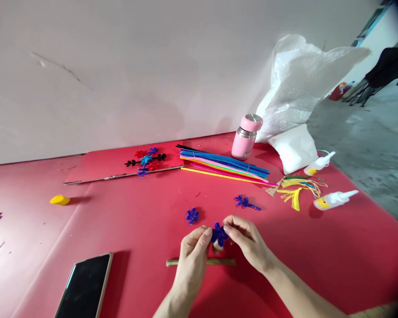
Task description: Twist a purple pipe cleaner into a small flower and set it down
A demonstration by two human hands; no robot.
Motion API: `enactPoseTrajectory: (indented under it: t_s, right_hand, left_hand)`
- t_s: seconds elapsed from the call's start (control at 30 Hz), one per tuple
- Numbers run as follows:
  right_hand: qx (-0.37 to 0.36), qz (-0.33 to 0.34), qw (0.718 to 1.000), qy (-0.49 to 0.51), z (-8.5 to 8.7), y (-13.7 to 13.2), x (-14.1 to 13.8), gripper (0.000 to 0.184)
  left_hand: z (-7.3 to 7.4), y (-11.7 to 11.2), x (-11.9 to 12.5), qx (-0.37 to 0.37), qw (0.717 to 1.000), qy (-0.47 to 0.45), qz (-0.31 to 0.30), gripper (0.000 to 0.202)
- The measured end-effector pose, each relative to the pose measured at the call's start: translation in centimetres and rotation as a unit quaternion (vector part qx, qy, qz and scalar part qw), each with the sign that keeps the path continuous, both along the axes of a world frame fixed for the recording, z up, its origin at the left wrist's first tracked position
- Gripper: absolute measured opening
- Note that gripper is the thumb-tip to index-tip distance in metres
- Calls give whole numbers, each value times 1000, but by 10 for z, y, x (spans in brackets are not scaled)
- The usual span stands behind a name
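Between my two hands is a purple pipe-cleaner flower (pixel 220 234), its petals fanned out. My left hand (pixel 193 251) pinches it from the left, thumb against fingers. From the right, my right hand (pixel 245 238) pinches a petal at the edge. Below them a thin wooden stick (pixel 221 262) lies on the red table, partly covered by my left hand. Just beyond my hands rests another purple flower (pixel 192 215). Further right lies a purple flower with a stem (pixel 243 202).
Bundled pipe cleaners (pixel 222 163) lie at the back beside a pink thermos (pixel 244 139). Finished flowers (pixel 146 160) sit on a red board. Glue bottles (pixel 331 201) and yellow tassels (pixel 293 194) are at right, a phone (pixel 84 287) at front left, a yellow cap (pixel 60 200) at left.
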State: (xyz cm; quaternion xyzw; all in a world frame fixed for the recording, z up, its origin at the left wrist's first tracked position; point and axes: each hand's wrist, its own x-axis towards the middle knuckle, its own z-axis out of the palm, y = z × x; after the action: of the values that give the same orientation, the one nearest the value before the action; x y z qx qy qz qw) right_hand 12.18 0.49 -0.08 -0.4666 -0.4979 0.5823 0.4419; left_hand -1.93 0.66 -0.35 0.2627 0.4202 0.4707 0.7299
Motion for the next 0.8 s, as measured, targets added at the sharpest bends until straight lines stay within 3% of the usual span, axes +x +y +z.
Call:
enactPoseTrajectory:
  t_s: [0.13, 0.27, 0.4, 0.53, 0.67, 0.8]
  right_hand:
    - [6, 29, 1000, 5, 3, 0, 3, 22]
    - [13, 29, 999, -15, 4, -1, 3, 22]
    - [16, 4, 999, -44, 2, -1, 2, 22]
    - [6, -6, 1000, -10, -3, -1, -2, 25]
    - [-12, -1, 1000, 15, -5, 1, -4, 25]
    - [-15, -12, 1000, 16, 0, 2, -5, 25]
  left_hand:
    - [1, -1, -3, -12, 999, -15, -31, 19]
    - [-1, -1, -4, -1, 995, 63, -73, 17]
    - [3, -1, -1, 42, 989, 119, -75, 18]
    - [9, -3, 1, 116, 977, 161, -73, 16]
    - [9, -4, 2, 134, 970, 185, -83, 15]
    - [5, -2, 1, 140, 957, 250, -31, 17]
